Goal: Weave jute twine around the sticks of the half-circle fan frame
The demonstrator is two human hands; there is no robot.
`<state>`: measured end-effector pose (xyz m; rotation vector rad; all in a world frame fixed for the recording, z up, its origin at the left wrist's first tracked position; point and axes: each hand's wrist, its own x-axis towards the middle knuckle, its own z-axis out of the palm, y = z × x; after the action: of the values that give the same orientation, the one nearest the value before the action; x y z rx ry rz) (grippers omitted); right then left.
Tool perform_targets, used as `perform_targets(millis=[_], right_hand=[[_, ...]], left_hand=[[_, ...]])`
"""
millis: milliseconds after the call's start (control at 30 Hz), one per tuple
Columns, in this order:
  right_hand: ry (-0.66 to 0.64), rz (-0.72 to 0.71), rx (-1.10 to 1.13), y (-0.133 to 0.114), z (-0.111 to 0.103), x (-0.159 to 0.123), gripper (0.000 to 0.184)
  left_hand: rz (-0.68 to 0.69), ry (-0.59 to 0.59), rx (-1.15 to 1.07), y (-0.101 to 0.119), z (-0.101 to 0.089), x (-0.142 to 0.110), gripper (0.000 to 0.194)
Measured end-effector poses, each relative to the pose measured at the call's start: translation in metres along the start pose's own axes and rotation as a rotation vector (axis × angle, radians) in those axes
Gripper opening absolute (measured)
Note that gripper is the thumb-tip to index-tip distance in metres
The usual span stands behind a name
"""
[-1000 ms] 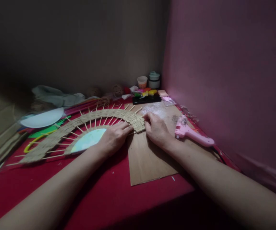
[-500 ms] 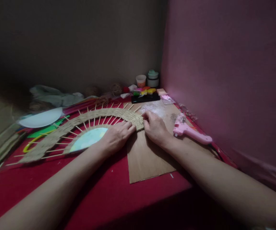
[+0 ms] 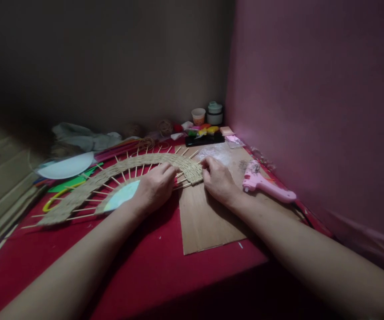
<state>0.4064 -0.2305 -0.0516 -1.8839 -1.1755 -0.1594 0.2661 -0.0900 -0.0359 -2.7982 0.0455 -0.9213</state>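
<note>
A fan-shaped piece (image 3: 111,170) lies on the table, a curved band of woven straw-coloured cord on thin sticks. Its pale half-disc (image 3: 123,195) is partly covered by my left hand (image 3: 156,184). That hand's fingers are curled down on the inner side of the band, around the sticks near the right end; the fingertips are hidden. At the band's right end, my right hand (image 3: 219,180) is closed, thumb and forefinger pinching the edge where the last sticks come out. Under this end lies a thin brown board (image 3: 208,222).
A pink glue gun (image 3: 268,187) rests right of my right hand, near the pink wall. Behind stand a cup (image 3: 198,116) and a lidded jar (image 3: 215,113), with a black tray (image 3: 205,139) before them. A white plate (image 3: 66,166) and yellow ring (image 3: 49,205) lie left.
My left hand reached right to the band's end, then drew back left, baring the sticks there. My right hand keeps its pinch on the edge. The view shifted slightly.
</note>
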Motion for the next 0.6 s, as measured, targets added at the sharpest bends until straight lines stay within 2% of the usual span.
perform_targets(millis=[433, 600], right_hand=[[0.024, -0.021, -0.001, 0.0011, 0.002, 0.0005, 0.017], [0.011, -0.019, -0.011, 0.0019, 0.0025, 0.0006, 0.02]], left_hand=[[0.094, -0.1, -0.062, 0.0055, 0.0082, -0.0002, 0.025], [0.061, -0.022, -0.043, 0.0052, 0.0033, -0.0004, 0.024]])
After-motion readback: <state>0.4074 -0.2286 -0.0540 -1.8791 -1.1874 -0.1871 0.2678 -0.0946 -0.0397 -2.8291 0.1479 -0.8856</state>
